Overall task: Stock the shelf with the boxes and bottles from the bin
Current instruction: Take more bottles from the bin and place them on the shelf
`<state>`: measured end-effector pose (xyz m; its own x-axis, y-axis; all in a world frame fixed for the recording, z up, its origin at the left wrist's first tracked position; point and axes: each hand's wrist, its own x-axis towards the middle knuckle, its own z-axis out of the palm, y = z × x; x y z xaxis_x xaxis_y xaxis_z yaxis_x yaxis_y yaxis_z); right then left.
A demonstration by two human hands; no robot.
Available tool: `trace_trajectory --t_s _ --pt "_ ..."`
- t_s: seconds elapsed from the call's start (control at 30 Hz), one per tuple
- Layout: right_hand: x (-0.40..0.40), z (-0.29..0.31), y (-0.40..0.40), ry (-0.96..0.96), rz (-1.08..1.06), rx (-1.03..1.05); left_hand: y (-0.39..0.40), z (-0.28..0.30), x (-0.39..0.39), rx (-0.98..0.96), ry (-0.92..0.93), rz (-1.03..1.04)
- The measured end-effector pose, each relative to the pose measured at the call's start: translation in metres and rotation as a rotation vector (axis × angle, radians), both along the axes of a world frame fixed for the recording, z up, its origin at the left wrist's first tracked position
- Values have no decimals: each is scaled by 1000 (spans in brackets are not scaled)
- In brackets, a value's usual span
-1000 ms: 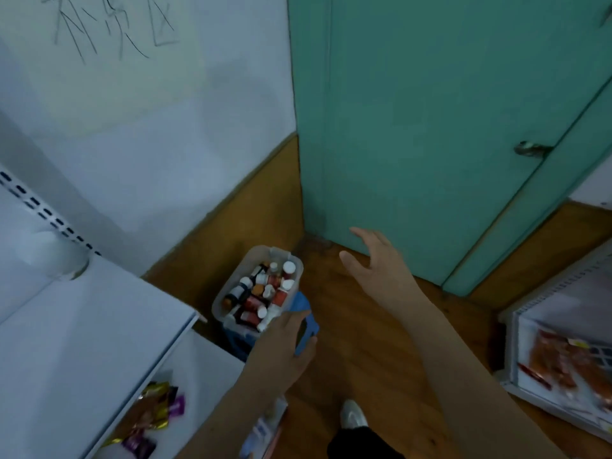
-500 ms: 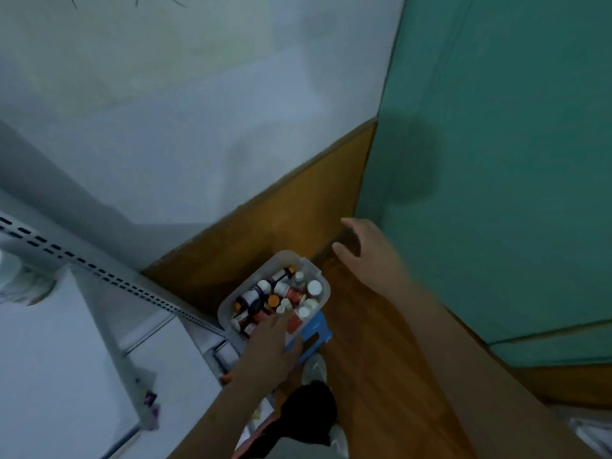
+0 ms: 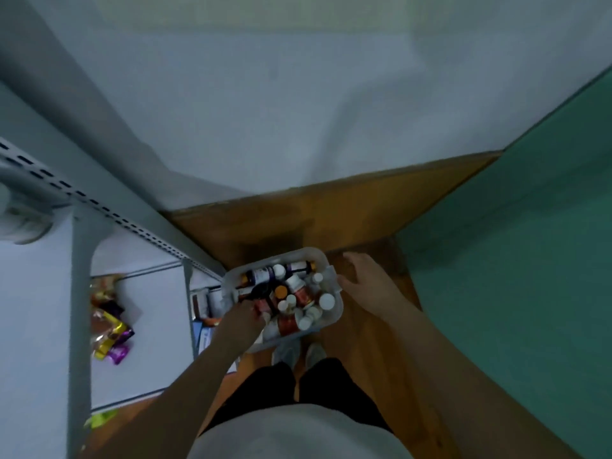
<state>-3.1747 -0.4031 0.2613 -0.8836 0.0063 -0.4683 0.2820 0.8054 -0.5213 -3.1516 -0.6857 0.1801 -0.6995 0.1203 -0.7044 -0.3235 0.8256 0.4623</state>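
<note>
Bottles [image 3: 287, 294] fill a clear plastic bin [image 3: 335, 315] at the middle of the head view, seen from straight above; it stands on the wooden floor [image 3: 374, 352] against the brown skirting of the pale wall [image 3: 298, 111]. The bottles lie jumbled: brown ones with white labels on their sides toward the far end, red-labelled ones with white caps toward the near end, one with an orange cap [image 3: 281, 290] about the middle. No boxes can be made out in the bin.

The left hand [image 3: 243, 321] reaches down into the near left part of the bin, fingers curled in among the bottles; whether they have closed round one of them cannot be told, as the fingertips are hidden and the picture is blurred there. The right hand [image 3: 366, 279] is wide, fingers spread and relaxed, just beside the right rim of the bin at its outer side; whether the thumb touches the rim is unclear.

To the left stands the grey metal shelf [image 3: 43, 309] with a slotted upright [image 3: 99, 203]. On a lower board lie shiny snack packets [image 3: 111, 329] in gold, brown and purple. Right of the wall is a teal door [image 3: 530, 243]. Below the bin show the person's shoes [image 3: 299, 354], dark trousers and light top.
</note>
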Motion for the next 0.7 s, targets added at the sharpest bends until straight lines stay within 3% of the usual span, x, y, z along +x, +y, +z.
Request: trace_trajectory --t_s 0.17,0.4,0.53,0.7 --pt "-27 -72 10 -179 164 -51 5 -6 3 -25 -40 261" --pt "-42 -164 12 -320 370 21 21 -60 12 -90 -128 547" --pt "-41 -209 10 -296 516 90 31 -88 8 -117 -111 632" --pt "-38 -236 1 -102 664 214 34 -122 -4 -108 -65 671"
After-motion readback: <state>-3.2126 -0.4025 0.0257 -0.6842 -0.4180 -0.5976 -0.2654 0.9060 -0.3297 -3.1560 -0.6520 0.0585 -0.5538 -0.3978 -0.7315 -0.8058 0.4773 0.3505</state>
